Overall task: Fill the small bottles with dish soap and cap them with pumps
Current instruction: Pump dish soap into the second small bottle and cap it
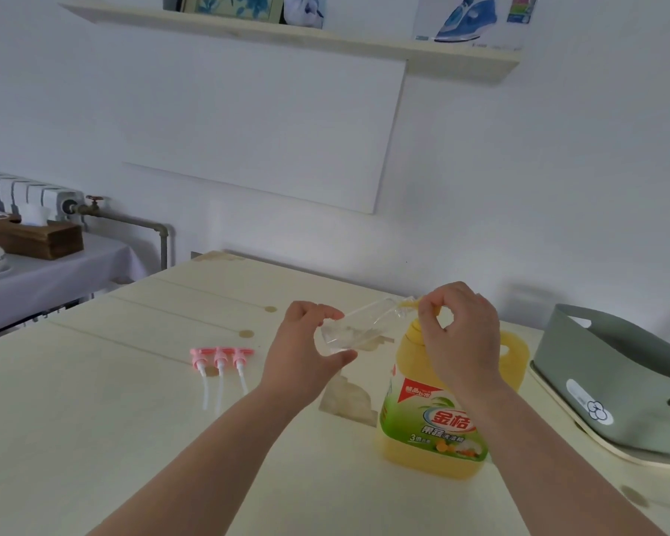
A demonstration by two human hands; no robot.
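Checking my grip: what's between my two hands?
In the head view, a clear small bottle spans them, tilted: the left hand holds its base, the right hand pinches its neck end.

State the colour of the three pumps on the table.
The pumps are pink; head view.

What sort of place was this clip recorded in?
Probably a room in a home: a wall radiator, a shelf holding a steam-iron box, a dish soap jug on a pale wooden table.
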